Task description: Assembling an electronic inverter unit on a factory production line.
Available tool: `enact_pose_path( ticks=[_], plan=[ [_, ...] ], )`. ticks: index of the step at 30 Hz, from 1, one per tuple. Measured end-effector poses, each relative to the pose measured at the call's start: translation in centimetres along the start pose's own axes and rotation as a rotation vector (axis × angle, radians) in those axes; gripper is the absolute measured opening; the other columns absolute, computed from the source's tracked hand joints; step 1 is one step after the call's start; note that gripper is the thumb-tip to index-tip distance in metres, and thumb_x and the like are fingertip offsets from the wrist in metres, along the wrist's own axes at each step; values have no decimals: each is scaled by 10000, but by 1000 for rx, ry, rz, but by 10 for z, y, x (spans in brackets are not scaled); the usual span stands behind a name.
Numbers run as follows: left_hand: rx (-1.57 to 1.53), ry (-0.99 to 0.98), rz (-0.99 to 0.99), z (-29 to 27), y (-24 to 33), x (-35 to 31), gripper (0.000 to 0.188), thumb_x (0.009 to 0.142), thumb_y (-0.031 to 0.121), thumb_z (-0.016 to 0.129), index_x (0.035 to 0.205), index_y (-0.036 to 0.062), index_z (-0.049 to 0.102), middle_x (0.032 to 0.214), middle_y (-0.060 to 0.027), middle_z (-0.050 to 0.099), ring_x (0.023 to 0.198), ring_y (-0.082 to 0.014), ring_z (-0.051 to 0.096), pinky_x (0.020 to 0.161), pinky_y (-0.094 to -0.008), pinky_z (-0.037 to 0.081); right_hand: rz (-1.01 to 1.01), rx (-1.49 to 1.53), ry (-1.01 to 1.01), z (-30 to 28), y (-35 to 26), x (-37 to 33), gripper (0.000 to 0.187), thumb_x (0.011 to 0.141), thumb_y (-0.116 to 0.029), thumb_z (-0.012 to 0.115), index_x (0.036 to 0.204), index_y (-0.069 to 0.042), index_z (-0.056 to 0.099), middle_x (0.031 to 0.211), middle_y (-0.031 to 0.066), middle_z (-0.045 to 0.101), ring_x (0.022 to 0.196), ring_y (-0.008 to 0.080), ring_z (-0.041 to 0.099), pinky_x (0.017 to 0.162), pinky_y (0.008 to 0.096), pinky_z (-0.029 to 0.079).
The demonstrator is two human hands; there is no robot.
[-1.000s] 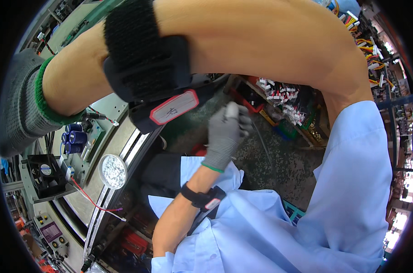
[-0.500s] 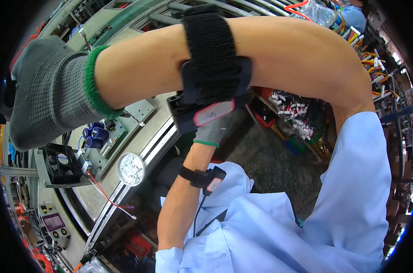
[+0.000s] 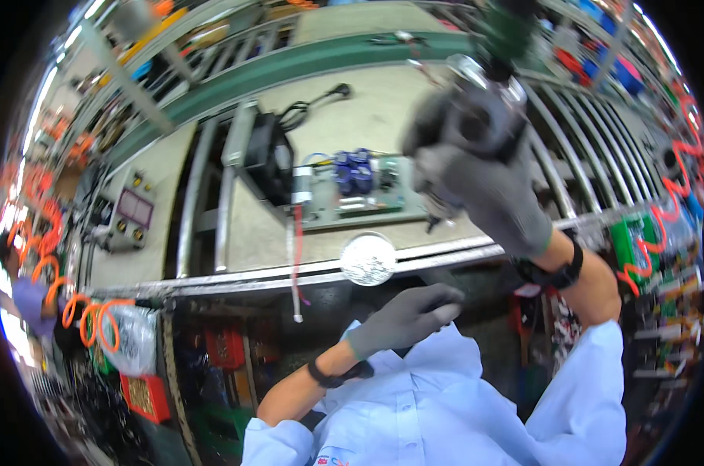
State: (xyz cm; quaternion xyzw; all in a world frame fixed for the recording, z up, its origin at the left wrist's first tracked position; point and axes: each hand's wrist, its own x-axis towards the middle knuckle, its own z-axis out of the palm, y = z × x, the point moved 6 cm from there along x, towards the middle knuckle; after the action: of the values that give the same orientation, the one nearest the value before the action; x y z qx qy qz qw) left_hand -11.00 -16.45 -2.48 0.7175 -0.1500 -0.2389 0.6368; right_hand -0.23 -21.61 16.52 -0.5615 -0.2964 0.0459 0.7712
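Observation:
My right hand (image 3: 495, 190), in a grey glove, is raised over the right part of the bench. Its fingers are closed around a blurred power screwdriver (image 3: 511, 39) with a green body and a shiny collar. My left hand (image 3: 402, 320), gloved too, hovers in front of my chest below the bench edge, fingers loosely stretched and holding nothing. Between the hands, a round dish of small silvery pieces (image 3: 367, 259) stands at the bench's front rim. Behind it lies a metal chassis (image 3: 329, 221) bearing a green circuit board (image 3: 371, 203), blue capacitors (image 3: 353, 171) and a black fan (image 3: 267, 159).
Metal rollers (image 3: 581, 167) run along the right of the bench. A grey control box (image 3: 131, 208) sits at the left. Red and white wires (image 3: 297, 268) hang over the front edge. Orange coiled hoses (image 3: 96, 318) and a red bin (image 3: 145, 398) are at lower left.
My view has turned. My right arm, stretched across to the left before, is now at the right with the power screwdriver in hand. The left hand has come into clear sight.

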Motion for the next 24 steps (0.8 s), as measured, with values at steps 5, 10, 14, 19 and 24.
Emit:
enact_pose_path(
  ticks=[5, 10, 14, 19, 24],
  plan=[
    [-17, 441, -207, -123, 45, -102, 276, 969, 143, 599, 1192, -11, 650, 1001, -67, 702, 890, -126, 660, 792, -285, 544, 67, 18, -11, 8, 45, -5, 145, 769, 41, 622, 910, 10, 641, 743, 31, 632, 603, 76, 577, 527, 218, 466],
    [478, 608, 145, -218, 179, -106, 179, 978, 129, 562, 1040, 27, 695, 860, -16, 686, 740, -64, 629, 649, -220, 516, 62, 85, 77, 15, 97, -16, 159, 784, 47, 623, 940, 21, 632, 759, 48, 633, 618, 75, 598, 541, 214, 483],
    [884, 786, 408, -236, 236, -91, 186, 990, 159, 582, 1014, 5, 683, 822, 0, 661, 708, -45, 594, 636, -215, 483, 79, 102, 69, 25, 123, -13, 165, 765, 64, 618, 926, 28, 632, 797, 65, 640, 643, 88, 614, 552, 230, 500],
    [607, 671, 371, -174, 145, -91, 173, 925, 118, 634, 1035, -1, 694, 854, -88, 709, 772, -146, 674, 710, -297, 536, 125, 158, 36, 29, 136, -5, 163, 756, 67, 644, 912, 20, 641, 849, 56, 656, 708, 94, 623, 611, 244, 510],
    [619, 817, 18, -127, 11, -74, 439, 819, 220, 766, 1189, 22, 634, 1101, -174, 658, 983, -332, 646, 845, -406, 532, 127, 88, 61, 28, 142, -8, 178, 749, 98, 641, 902, 8, 650, 865, 51, 664, 789, 95, 626, 698, 258, 525]
  ],
)
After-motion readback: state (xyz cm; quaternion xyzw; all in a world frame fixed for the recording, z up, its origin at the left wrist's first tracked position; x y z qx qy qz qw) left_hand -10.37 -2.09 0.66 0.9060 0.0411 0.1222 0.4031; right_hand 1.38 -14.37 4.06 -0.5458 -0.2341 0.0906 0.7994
